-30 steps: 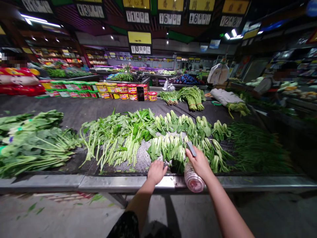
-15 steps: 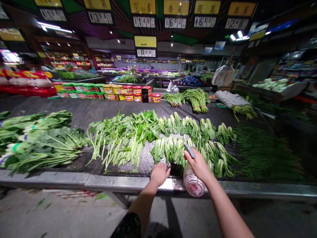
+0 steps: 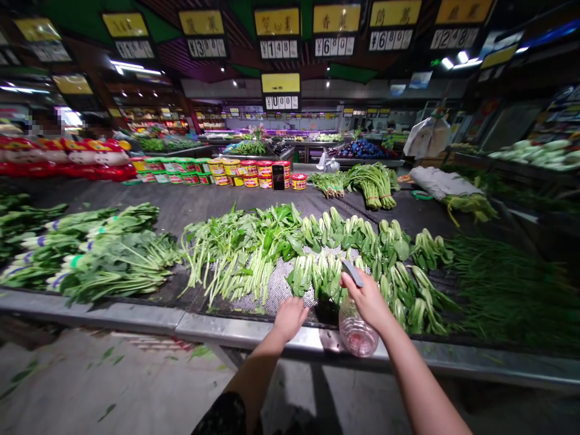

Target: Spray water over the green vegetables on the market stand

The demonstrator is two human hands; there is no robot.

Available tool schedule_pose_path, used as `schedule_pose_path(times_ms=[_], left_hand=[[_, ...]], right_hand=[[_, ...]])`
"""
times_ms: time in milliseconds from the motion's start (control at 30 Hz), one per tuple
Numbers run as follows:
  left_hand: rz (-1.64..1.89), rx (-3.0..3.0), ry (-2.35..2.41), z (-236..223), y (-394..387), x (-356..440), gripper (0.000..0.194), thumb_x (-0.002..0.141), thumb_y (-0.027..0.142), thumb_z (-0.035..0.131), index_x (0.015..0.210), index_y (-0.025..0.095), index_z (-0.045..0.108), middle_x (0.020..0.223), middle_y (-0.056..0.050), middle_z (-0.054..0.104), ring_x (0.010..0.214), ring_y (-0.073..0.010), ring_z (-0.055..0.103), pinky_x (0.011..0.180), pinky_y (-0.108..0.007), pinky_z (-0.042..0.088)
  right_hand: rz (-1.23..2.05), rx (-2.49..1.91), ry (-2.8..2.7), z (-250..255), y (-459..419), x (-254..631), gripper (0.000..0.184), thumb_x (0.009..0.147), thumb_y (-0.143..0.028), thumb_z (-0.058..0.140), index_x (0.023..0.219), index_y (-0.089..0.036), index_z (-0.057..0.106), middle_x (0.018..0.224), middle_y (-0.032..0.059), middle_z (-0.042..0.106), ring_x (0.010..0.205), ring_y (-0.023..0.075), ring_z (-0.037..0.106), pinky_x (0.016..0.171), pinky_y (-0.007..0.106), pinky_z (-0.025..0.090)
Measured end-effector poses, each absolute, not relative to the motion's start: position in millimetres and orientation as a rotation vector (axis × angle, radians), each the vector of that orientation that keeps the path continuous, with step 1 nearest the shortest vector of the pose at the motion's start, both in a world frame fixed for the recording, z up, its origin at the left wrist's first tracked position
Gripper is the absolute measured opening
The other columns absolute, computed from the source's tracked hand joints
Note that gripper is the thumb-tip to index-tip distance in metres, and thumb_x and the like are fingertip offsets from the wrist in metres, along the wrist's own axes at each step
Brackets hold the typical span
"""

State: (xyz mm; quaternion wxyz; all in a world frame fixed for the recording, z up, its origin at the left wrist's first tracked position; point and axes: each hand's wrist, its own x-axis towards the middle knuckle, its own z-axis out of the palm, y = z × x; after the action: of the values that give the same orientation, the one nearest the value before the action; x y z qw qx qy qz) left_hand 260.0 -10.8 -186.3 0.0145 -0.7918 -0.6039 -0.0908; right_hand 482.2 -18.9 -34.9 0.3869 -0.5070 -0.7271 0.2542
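Observation:
My right hand [image 3: 369, 300] is wrapped around the neck of a clear spray bottle [image 3: 357, 335] with a grey spray head. The bottle hangs over the stand's metal front edge [image 3: 217, 330], its round base towards me. On that same edge, just left of the bottle, rests my left hand [image 3: 289, 318] with nothing in it and its fingers stretched out. Right beyond my hands lie rows of small bok choy [image 3: 303, 275], wet and shiny. Loose water spinach [image 3: 244, 248] spreads over the mesh mat to their left.
Bundled leafy greens [image 3: 122, 260] lie on the left, dark thin greens [image 3: 512, 290] on the right. Stacked tubs [image 3: 231, 172] and a phone [image 3: 278, 177] line the back, beside tied green bunches [image 3: 374, 186]. Price signs [image 3: 280, 92] hang above. People stand at the far left.
The view has swung slightly left, so the stand appears further right. My right hand still grips the spray bottle, and my left hand stays on the edge.

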Motion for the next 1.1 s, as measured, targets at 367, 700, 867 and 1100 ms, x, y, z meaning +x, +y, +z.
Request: schedule_pose_path(times_ms=[367,700,867,1100], left_hand=[[-0.166,-2.295,-2.115,-197.2,-15.1,233.3,0.044,0.091,0.041,0.026,0.089,0.017,0.063,0.093,-0.012,0.062,0.094,-0.0265,0.053,0.080,-0.038,0.036],[-0.156,-2.315,-2.104,-201.1,-14.5,232.4,0.044,0.091,0.041,0.024,0.089,0.016,0.060,0.095,-0.012,0.063,0.094,-0.0273,0.052,0.079,-0.039,0.035],[-0.154,-2.304,-2.117,-201.6,-15.5,233.4,0.042,0.091,0.040,0.025,0.090,0.016,0.060,0.095,-0.012,0.063,0.095,-0.0274,0.052,0.080,-0.039,0.035],[-0.134,-2.369,-2.084,-196.6,-15.2,225.9,0.043,0.091,0.043,0.026,0.093,0.017,0.059,0.095,-0.010,0.062,0.095,-0.0250,0.052,0.081,-0.037,0.037]], right_hand=[[0.736,-1.316,-1.980,-54.8,-19.5,479.4,0.047,0.088,-0.052,0.037,0.118,-0.019,0.053,0.092,0.0072,0.064,0.082,0.0222,0.059,0.074,0.034,0.044],[0.783,-1.434,-2.106,-79.1,-33.7,477.8,0.044,0.088,-0.053,0.033,0.102,-0.019,0.057,0.090,0.0083,0.063,0.083,0.0237,0.061,0.073,0.033,0.045],[0.802,-1.379,-2.107,-72.2,-28.7,475.7,0.047,0.088,-0.052,0.037,0.117,-0.019,0.053,0.098,0.0092,0.064,0.089,0.0243,0.060,0.076,0.034,0.045],[0.802,-1.307,-2.017,-60.2,-20.2,459.9,0.050,0.087,-0.051,0.038,0.121,-0.017,0.052,0.095,0.0081,0.063,0.085,0.0226,0.059,0.078,0.035,0.044]])
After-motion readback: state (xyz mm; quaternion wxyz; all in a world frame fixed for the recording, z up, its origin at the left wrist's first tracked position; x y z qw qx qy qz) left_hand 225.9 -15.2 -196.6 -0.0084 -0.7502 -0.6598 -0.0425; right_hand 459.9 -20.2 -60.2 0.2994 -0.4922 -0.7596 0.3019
